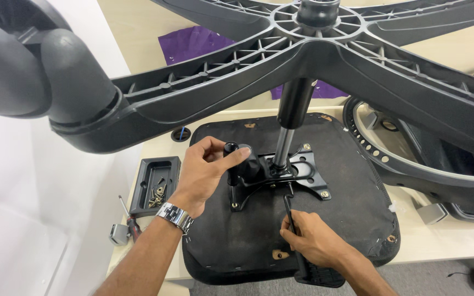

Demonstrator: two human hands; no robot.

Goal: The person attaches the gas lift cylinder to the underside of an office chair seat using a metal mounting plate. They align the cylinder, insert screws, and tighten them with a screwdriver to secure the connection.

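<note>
In the head view an upturned seat lies on a pale table, its black mechanism plate screwed to the middle, with a gas column rising from it to the star base overhead. The left hand is the nearer one to the plate — its fingers curl closed around the black knob at the plate's left end, thumb pressed across the top. The lever runs with its long axis from the plate toward the seat's front edge; the right hand is closed round its lower stretch, so the plate lies just above and ahead of those fingers. A tray of screws sits left of the seat, a screwdriver beside it.
</note>
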